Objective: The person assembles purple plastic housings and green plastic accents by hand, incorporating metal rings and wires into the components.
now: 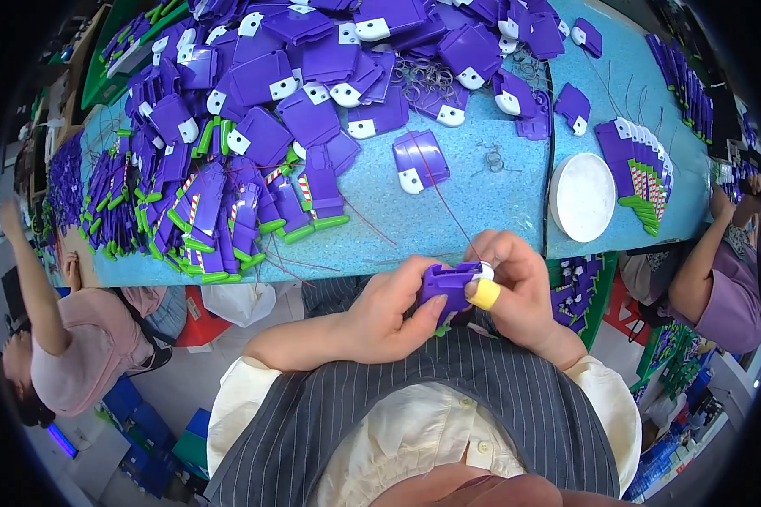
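Close to my body, just off the table's front edge, I hold a purple plastic part (448,286) with a white corner and a bit of green below. My left hand (395,308) is closed round its left side. At the white corner, my right hand (516,291) pinches, with yellow tape round one finger. A thin dark red wire (442,196) rises from between my hands toward the table. Beyond them a single purple panel (421,160) with a white corner lies on the blue table (355,241). Whatever sits inside the held part is hidden by my fingers.
A heap of purple panels (262,76) covers the back left, with purple-and-green parts (203,211) before it. Metal springs (427,80) lie by the heap. A white round dish (583,197) and a stacked row of parts (634,165) stand right. Other people sit on both sides.
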The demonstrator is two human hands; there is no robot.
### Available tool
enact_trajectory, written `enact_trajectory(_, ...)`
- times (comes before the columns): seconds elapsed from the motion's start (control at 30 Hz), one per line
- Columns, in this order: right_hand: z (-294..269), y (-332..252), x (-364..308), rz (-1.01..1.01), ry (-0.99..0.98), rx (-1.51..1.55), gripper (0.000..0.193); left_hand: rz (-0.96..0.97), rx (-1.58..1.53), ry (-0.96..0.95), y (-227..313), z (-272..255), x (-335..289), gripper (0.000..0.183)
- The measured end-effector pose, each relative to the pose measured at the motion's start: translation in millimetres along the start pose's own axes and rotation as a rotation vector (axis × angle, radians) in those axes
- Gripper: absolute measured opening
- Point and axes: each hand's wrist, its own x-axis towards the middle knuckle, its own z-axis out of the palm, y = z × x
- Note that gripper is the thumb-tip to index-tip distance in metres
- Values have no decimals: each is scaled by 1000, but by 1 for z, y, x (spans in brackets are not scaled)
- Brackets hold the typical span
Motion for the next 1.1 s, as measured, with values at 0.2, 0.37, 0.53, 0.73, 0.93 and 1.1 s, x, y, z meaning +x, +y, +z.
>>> enact_trajectory(0.2,-10,-14,5,-361,-118,-792,23,178,195,-75,-2,-19,20,18)
enact_trajectory(0.37,-10,-26,3,-71,14,-846,33,13,-307,294,11,-16,13,23)
enact_trajectory(0.53,-8,-12,-1,-38,-81,-843,18,84,-178,279,-3,-13,12,17)
enact_trajectory(0.73,-4,-5,10,-125,-145,-800,17,-14,-259,287,2,-10,15,17)
enact_trajectory(0.93,-13,-8,12,-69,-264,-809,18,-1,-244,315,-8,3,12,19)
enact_trajectory(1.1,-15,-18,-3,-248,-19,-890,21,293,588,107,16,-14,36,33)
